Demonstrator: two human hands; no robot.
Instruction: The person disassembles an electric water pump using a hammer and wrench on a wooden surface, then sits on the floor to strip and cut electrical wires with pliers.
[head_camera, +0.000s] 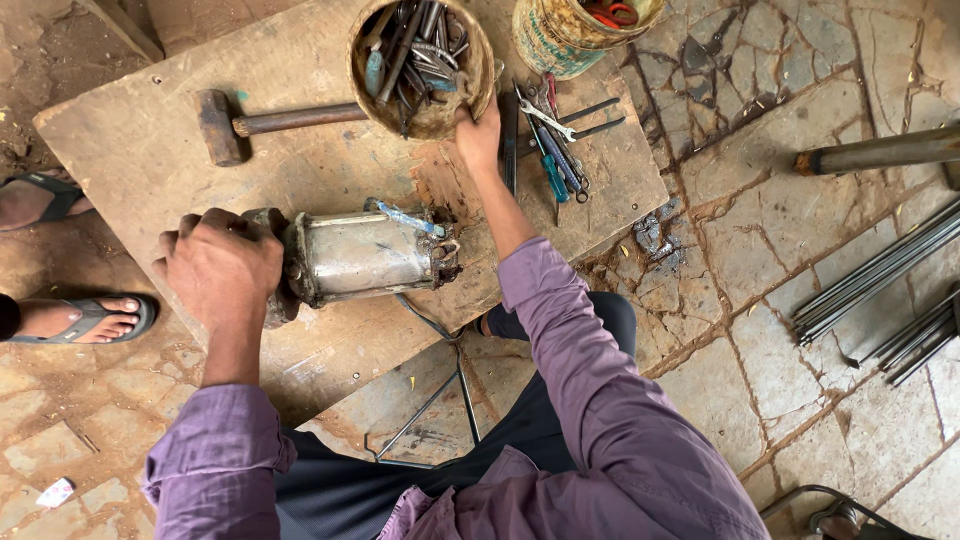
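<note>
The left hand (222, 268) clamps the grimy grey metal cylinder's (362, 255) end on the worn wooden table (140, 160), while the right hand (478, 136) grips the rusty tool-filled tin's (424, 62) rim.

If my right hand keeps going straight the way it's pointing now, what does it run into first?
Your right hand points away from you and already touches the rim of the round tool tin. Going straight on, it would push into that tin's side first, though depth is hard to judge.

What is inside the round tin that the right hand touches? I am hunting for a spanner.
The round tin holds a heap of metal tools, spanners and rods among them. Whatever lies beneath that heap is covered.
</note>
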